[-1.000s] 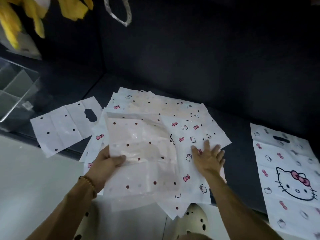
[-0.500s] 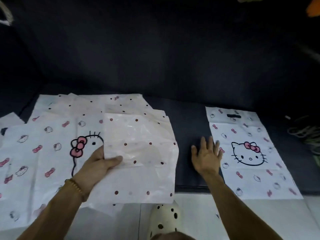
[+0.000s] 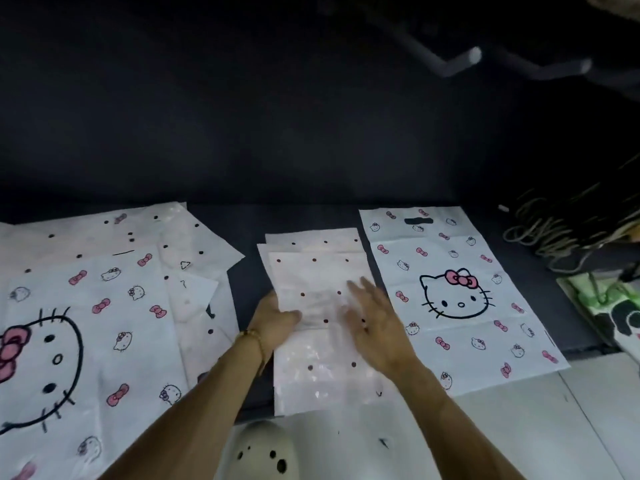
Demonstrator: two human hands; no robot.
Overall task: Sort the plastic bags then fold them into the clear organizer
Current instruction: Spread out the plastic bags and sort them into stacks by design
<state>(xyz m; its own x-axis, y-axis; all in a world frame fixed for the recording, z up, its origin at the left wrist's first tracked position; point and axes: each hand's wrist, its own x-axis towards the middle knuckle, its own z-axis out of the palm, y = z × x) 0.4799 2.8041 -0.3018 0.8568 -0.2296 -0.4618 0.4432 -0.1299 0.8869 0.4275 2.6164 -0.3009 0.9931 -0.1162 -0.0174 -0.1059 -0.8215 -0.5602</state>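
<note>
A pale pink dotted plastic bag [image 3: 317,344] lies flat on the dark surface in the middle, on top of another dotted bag whose edges show behind it. My left hand [image 3: 275,320] grips its left edge, thumb on top. My right hand [image 3: 375,318] lies flat on its right side with fingers straight. A white cat-print bag [image 3: 457,299] lies flat just to the right. A pile of cat-print and dotted bags [image 3: 104,306] spreads over the left. The clear organizer is out of view.
A dark backrest [image 3: 311,116] rises behind the dark seat [image 3: 249,271]. Coiled cords [image 3: 547,233] and a green-and-black bag [image 3: 609,306] sit at the far right. White floor tiles [image 3: 519,427] and a cream perforated shoe [image 3: 263,452] are below.
My left hand carried the dotted bag rightwards and laid it between the pile and the cat-print bag. My right hand moved onto it. The view panned right, away from the organizer.
</note>
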